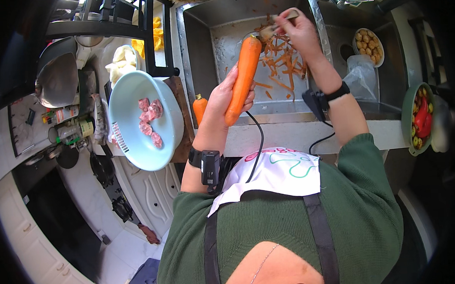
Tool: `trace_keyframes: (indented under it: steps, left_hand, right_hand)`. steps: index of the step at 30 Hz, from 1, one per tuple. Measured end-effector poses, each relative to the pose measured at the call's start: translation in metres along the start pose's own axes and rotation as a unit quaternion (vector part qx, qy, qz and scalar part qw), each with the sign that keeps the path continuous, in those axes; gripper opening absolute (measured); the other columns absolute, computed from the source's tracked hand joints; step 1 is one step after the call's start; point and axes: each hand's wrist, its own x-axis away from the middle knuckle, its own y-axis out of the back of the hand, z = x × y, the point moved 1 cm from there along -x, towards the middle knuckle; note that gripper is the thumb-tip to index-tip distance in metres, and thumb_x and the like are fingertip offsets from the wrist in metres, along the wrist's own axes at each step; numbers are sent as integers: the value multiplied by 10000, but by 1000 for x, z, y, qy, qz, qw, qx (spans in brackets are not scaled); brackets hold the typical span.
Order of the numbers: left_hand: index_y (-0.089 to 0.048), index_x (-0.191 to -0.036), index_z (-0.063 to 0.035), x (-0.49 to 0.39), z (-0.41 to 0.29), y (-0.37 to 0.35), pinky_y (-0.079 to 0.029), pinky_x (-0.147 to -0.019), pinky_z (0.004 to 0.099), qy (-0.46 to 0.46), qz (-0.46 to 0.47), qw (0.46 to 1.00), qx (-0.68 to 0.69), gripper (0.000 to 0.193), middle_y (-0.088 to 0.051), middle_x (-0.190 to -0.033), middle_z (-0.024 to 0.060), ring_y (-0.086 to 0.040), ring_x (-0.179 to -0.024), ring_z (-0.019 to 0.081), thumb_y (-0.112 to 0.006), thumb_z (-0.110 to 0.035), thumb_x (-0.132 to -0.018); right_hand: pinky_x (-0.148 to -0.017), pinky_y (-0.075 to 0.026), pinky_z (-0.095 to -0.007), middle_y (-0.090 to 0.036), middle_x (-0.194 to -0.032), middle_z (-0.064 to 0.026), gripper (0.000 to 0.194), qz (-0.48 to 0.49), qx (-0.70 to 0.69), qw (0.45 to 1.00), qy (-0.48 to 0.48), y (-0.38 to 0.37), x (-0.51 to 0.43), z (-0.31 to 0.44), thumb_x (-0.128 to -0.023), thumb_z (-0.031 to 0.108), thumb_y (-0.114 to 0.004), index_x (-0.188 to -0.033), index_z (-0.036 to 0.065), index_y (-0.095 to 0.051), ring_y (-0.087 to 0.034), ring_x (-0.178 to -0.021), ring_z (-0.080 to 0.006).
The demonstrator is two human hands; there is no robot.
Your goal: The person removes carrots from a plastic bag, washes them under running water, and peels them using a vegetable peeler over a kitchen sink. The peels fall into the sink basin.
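My left hand (229,87) grips a large orange carrot (245,79) from below and holds it tilted over the front of the left sink basin (224,59). The carrot's stem end points away from me. In my right hand (295,27) is a peeler (268,32), its head blurred beside the carrot's stem end, so I cannot tell whether it touches. Brown-orange carrot peelings (285,61) lie scattered on the basin floor under my hands. A second carrot (200,107) rests left of my left wrist, partly hidden by it.
A light blue basin (142,79) with several chunks of raw meat (155,109) stands left. In the right sink are a bowl of small round potatoes (367,43) and a plastic bag (360,77). A green colander (407,120) holds red peppers. Cables hang from both wrist devices.
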Motion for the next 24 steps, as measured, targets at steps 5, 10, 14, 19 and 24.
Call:
trace_keyframes:
  steps: [5, 10, 14, 19, 24]
  left_hand:
    - [-311, -1401, -207, 13, -3, -2, -394, -445, 245, -21, -24, 996, -86, 478, -509, -770, 73, -495, -545, 141, -395, -386, -966]
    - [-315, -1380, -191, 15, -1, -8, -386, -433, 222, -23, -48, 990, -130, 468, -506, -805, 84, -490, -540, 133, -402, -383, -963]
    - [-336, -1379, -190, 16, 1, -10, -385, -433, 225, -35, -69, 983, -169, 475, -515, -795, 82, -496, -536, 135, -416, -393, -958]
    - [-326, -1395, -187, 16, 2, -7, -416, -449, 227, -55, -117, 969, -211, 497, -541, -799, 69, -526, -555, 126, -428, -395, -955]
    - [-319, -1403, -188, 14, 5, -1, -422, -450, 218, -84, -94, 962, -244, 499, -551, -806, 58, -539, -575, 116, -422, -389, -958]
  right_hand:
    - [-671, -489, -219, -594, -825, -5, 122, 84, -249, 957, -124, 2, 9, 2, -917, 216, -560, -942, 97, -541, -594, -728, -86]
    - [-671, -478, -214, -582, -799, 4, 123, 113, -235, 956, -135, -7, 11, 6, -918, 219, -558, -948, 101, -541, -583, -726, -71]
    - [-682, -482, -215, -588, -804, 3, 115, 165, -214, 953, -138, -7, 6, 10, -923, 212, -549, -943, 99, -546, -589, -734, -72]
    - [-721, -490, -216, -596, -835, 6, 119, 11, -142, 985, -94, -3, 7, 10, -932, 215, -534, -933, 97, -542, -598, -753, -74]
    - [-662, -501, -216, -629, -828, -19, 126, 192, -311, 918, -156, -8, 10, -2, -926, 192, -543, -929, 67, -548, -600, -711, -79]
